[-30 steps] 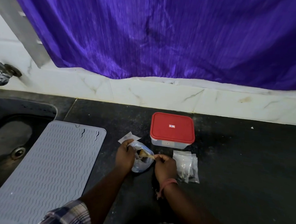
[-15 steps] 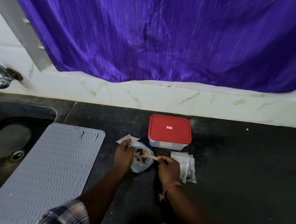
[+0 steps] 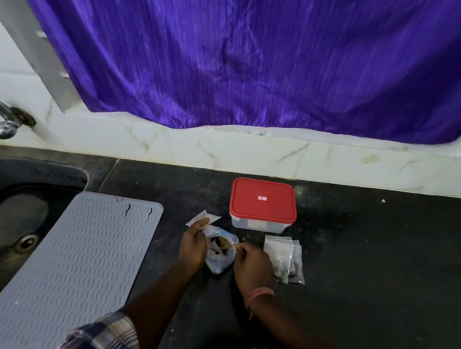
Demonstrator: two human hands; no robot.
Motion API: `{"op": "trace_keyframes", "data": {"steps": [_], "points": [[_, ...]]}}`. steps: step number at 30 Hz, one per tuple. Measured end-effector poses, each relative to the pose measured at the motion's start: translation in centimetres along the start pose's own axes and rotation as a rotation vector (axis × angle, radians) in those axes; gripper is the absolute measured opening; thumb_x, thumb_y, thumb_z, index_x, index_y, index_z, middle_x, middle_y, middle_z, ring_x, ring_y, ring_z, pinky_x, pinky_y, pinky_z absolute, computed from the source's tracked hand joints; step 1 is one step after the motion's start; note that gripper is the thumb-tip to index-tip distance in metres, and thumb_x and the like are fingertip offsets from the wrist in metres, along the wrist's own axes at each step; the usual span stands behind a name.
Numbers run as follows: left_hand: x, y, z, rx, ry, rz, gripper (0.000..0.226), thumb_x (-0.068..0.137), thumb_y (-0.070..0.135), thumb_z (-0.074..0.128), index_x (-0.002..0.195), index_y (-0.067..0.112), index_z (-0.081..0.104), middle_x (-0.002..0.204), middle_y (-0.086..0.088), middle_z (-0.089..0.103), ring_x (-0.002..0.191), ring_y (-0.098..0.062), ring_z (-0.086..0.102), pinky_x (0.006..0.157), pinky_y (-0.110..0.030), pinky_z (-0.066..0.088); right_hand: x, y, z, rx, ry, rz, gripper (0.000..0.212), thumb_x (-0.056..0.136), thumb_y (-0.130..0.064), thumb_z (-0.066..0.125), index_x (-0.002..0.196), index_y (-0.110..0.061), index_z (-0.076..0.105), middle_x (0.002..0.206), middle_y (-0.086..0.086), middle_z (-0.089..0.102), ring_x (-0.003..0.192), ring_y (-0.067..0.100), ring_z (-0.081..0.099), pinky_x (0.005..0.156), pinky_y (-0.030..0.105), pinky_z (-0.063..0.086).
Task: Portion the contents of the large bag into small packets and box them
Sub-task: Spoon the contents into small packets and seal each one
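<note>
Nearest the camera, plaid sleeves [image 3: 103,335] and two forearms reaching over the dark surface [image 3: 366,261]. Compared with half a second ago, right hand [image 3: 254,266] drawn closer to the bag's mouth, so less of the wooden spoon [image 3: 231,247] shows outside; left hand [image 3: 193,248] much where it was.

Large bag [image 3: 219,256]: clear, crumpled plastic with a bluish tint, lying on the surface between the two hands, mouth held apart, dark pieces and something tan visible inside. Left hand curled round the bag's left edge, gripping the plastic; a small white packet [image 3: 203,217] peeking out just beyond its fingertips, whether touched or not cannot be told. Right hand clenched round the spoon's handle, thumb and fingers pinching it, the spoon's far end inside the bag among the dark pieces. Pink band [image 3: 257,296] round the right wrist.

Just right of the right hand, a small stack of clear packets [image 3: 283,257] lying flat, overlapping, some with dark contents at their near ends.

Left of the arms, a grey ribbed mat [image 3: 80,260] lying partly over the sink [image 3: 10,229].

Farther back, the box [image 3: 262,205]: clear body, red lid on, standing just beyond the packets and the bag.

Beyond that, white marble-patterned tiles [image 3: 225,150], a tap [image 3: 5,125] at far left, and a purple curtain [image 3: 257,55] hanging down to the ledge.
</note>
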State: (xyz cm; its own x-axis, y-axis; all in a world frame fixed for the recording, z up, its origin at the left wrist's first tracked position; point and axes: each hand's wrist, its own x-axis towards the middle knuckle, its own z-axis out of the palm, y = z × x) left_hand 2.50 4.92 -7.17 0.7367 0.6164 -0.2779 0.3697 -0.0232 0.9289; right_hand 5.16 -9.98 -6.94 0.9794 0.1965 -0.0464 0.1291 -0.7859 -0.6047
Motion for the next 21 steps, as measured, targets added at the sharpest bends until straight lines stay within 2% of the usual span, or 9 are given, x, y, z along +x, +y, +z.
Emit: {"op": "trace_keyframes", "data": {"steps": [2, 4, 6, 8, 11, 13, 16, 18, 21], "points": [[0.1, -0.4, -0.1, 0.011, -0.023, 0.000, 0.044, 0.100, -0.003, 0.036, 0.127, 0.011, 0.067, 0.128, -0.010, 0.066, 0.116, -0.024, 0.063, 0.104, -0.044, 0.051, 0.0, 0.1, 0.3, 0.039, -0.019, 0.056, 0.021, 0.097, -0.024, 0.053, 0.090, -0.020, 0.073, 0.087, 0.000, 0.073, 0.083, 0.018, 0.068, 0.075, 0.032, 0.053], [0.3, -0.8, -0.2, 0.012, -0.046, 0.009, 0.042, 0.098, -0.001, 0.037, 0.122, 0.010, 0.069, 0.123, -0.011, 0.069, 0.115, -0.025, 0.066, 0.102, -0.046, 0.053, 0.1, 0.2, 0.5, 0.138, -0.038, 0.177, 0.021, 0.097, -0.022, 0.055, 0.094, -0.020, 0.076, 0.091, 0.000, 0.074, 0.088, 0.018, 0.068, 0.080, 0.032, 0.054], [0.4, -0.8, -0.2, 0.019, -0.063, 0.003, 0.040, 0.096, 0.001, 0.038, 0.119, 0.010, 0.070, 0.120, -0.012, 0.070, 0.111, -0.025, 0.067, 0.097, -0.042, 0.055, 0.2, 0.3, 0.7, 0.251, -0.042, 0.290, 0.021, 0.096, -0.020, 0.056, 0.095, -0.019, 0.077, 0.094, 0.001, 0.075, 0.092, 0.019, 0.068, 0.085, 0.034, 0.054], [0.6, -0.5, -0.1, 0.021, -0.063, -0.024, 0.040, 0.097, -0.004, 0.037, 0.118, 0.005, 0.070, 0.117, -0.013, 0.071, 0.106, -0.023, 0.068, 0.089, -0.031, 0.055, 0.2, 0.5, 0.9, 0.324, -0.050, 0.355, 0.021, 0.096, -0.020, 0.057, 0.097, -0.019, 0.078, 0.096, 0.002, 0.075, 0.093, 0.020, 0.068, 0.087, 0.032, 0.053], [1.0, -0.6, 0.1, 0.029, -0.043, -0.028, 0.039, 0.096, -0.008, 0.037, 0.111, 0.002, 0.071, 0.111, -0.015, 0.073, 0.099, -0.025, 0.069, 0.081, -0.026, 0.054, 0.0, 0.5, 0.8, 0.379, -0.065, 0.367, 0.020, 0.097, -0.018, 0.057, 0.097, -0.020, 0.077, 0.096, 0.000, 0.074, 0.093, 0.017, 0.067, 0.086, 0.029, 0.051], [1.1, -0.6, 0.2, 0.027, -0.013, -0.025, 0.038, 0.097, -0.007, 0.038, 0.107, 0.008, 0.071, 0.111, -0.016, 0.072, 0.099, -0.025, 0.069, 0.086, -0.033, 0.055, 0.0, 0.6, 1.0, 0.402, -0.052, 0.362, 0.019, 0.096, -0.015, 0.059, 0.095, -0.020, 0.077, 0.094, 0.000, 0.074, 0.092, 0.018, 0.067, 0.086, 0.030, 0.052], [0.9, -0.4, 0.3, 0.099, 0.071, 0.000, 0.038, 0.098, -0.004, 0.038, 0.114, 0.010, 0.069, 0.115, -0.012, 0.071, 0.100, -0.022, 0.067, 0.093, -0.038, 0.054, 0.2, 0.9, 1.2, 0.454, -0.015, 0.390, 0.020, 0.094, -0.011, 0.059, 0.088, -0.020, 0.077, 0.091, 0.002, 0.075, 0.089, 0.020, 0.068, 0.087, 0.033, 0.054], [0.8, -0.4, 0.4, 0.162, 0.103, 0.017, 0.039, 0.098, -0.003, 0.038, 0.120, 0.007, 0.068, 0.121, -0.012, 0.068, 0.109, -0.025, 0.065, 0.100, -0.041, 0.051, 0.2, 1.1, 1.0, 0.489, -0.003, 0.411, 0.021, 0.094, -0.009, 0.060, 0.088, -0.019, 0.077, 0.090, 0.002, 0.075, 0.087, 0.019, 0.068, 0.087, 0.031, 0.053], [0.7, -0.3, 0.4, 0.209, 0.109, -0.003, 0.039, 0.099, -0.001, 0.038, 0.125, 0.007, 0.066, 0.126, -0.013, 0.066, 0.114, -0.027, 0.063, 0.101, -0.040, 0.050, 0.1, 1.2, 0.7, 0.528, -0.001, 0.414, 0.019, 0.094, -0.008, 0.060, 0.091, -0.016, 0.077, 0.088, 0.001, 0.073, 0.085, 0.016, 0.065, 0.082, 0.025, 0.047]]}}
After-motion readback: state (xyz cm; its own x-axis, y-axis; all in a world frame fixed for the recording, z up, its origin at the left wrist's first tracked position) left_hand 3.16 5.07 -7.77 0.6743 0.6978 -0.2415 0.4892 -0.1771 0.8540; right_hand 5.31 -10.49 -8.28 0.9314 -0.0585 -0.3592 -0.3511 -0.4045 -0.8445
